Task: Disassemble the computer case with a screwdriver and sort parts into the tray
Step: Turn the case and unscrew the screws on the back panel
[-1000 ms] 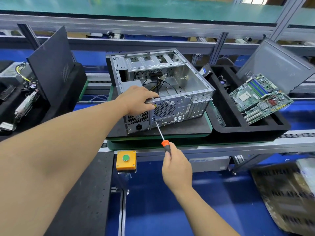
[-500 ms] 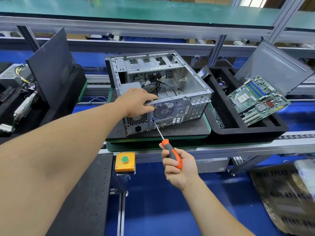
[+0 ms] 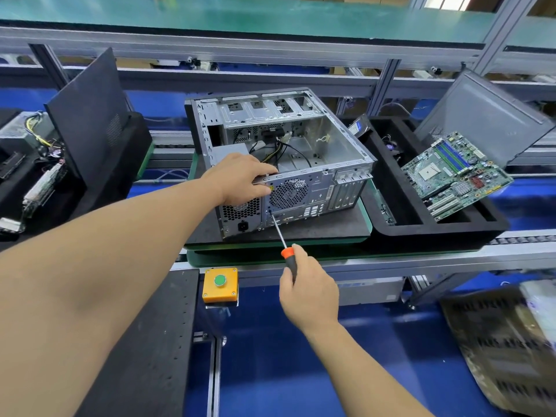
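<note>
One head-worn wide-angle view looks forward and down, close over the workbench (image 3: 301, 233) and both forearms.

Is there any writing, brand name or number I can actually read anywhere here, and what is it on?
No text can be read.
Yellow warning sticker on the computer case: too small.
Motherboard in the tray: markings blurred.
Blue-labelled drive behind the case: label unreadable.
Green button on the yellow box: no lettering visible.
</note>
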